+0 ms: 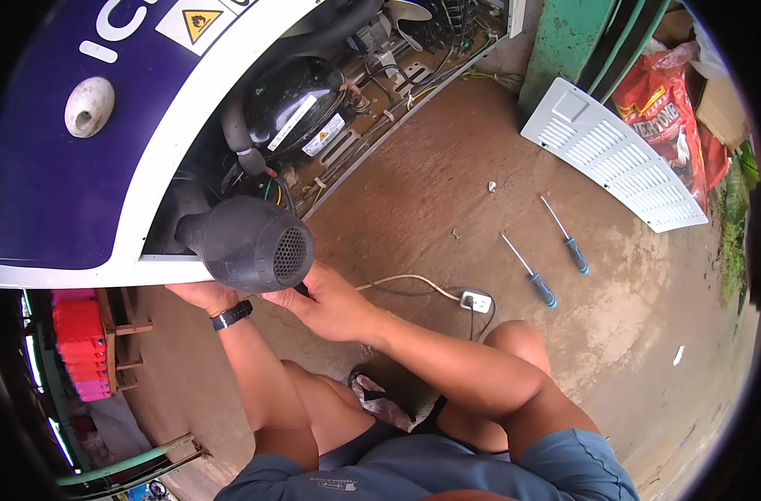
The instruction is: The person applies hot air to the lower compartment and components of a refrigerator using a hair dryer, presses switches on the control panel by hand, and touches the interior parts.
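A black hair dryer (245, 244) points its nozzle into the open machine bay of a blue and white freezer (46, 200). My right hand (334, 305) is closed around its handle, most of which is hidden; the round rear grille faces up toward me. My left hand (203, 294), with a black watch on the wrist, is at the lower white edge of the freezer beside the dryer. Its fingers are hidden by the edge and the dryer. Inside the bay are a black compressor (293, 108), pipes and wires.
Two blue-handled screwdrivers (541, 288) and a white power outlet box (476, 301) with cords lie on the brown floor. A white vented panel (614, 154) leans by a green post (560, 50) and a red bag (669, 117). Red stacked items (80, 342) stand at left.
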A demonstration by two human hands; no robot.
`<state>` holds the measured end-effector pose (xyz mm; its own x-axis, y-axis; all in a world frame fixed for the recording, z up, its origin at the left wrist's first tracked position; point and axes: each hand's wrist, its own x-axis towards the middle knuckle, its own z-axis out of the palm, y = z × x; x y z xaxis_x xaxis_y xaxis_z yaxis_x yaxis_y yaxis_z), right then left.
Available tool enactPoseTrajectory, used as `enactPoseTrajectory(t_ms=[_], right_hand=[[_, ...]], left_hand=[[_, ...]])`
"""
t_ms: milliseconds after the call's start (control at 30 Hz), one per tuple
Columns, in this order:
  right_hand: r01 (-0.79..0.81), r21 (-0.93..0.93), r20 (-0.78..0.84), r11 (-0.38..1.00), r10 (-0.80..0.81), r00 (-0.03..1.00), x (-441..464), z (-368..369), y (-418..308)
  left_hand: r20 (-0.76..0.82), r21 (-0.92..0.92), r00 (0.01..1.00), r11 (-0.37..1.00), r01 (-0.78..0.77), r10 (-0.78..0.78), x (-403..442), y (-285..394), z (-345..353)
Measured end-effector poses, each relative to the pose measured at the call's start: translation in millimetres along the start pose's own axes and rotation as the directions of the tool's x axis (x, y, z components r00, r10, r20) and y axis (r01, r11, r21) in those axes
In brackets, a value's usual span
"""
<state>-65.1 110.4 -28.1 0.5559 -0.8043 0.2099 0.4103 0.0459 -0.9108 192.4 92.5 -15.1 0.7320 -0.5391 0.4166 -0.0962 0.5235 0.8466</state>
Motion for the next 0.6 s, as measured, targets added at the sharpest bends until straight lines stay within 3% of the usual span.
enactPoseTrajectory(t_ms=[100, 167, 600], right_hand=[[0.011, 0.028, -0.006, 1.0, -0.011, 1.0, 0, -1, -4], [0.022, 0.024, -0.016, 0.999, -0.022, 1.0, 0, -2, -6], [0.023, 0.028, 0.029, 0.999, -0.024, 0.999, -1, -2, 0]], left_hand=[[0.002, -0.098, 1.0, 0.995, 0.024, -0.024, -2, 3, 4], [0.038, 0.001, 0.995, 0.996, 0.092, -0.092, -1, 2, -2], [0.041, 0.041, 0.999, 0.999, -0.009, 0.008, -5, 6, 9]])
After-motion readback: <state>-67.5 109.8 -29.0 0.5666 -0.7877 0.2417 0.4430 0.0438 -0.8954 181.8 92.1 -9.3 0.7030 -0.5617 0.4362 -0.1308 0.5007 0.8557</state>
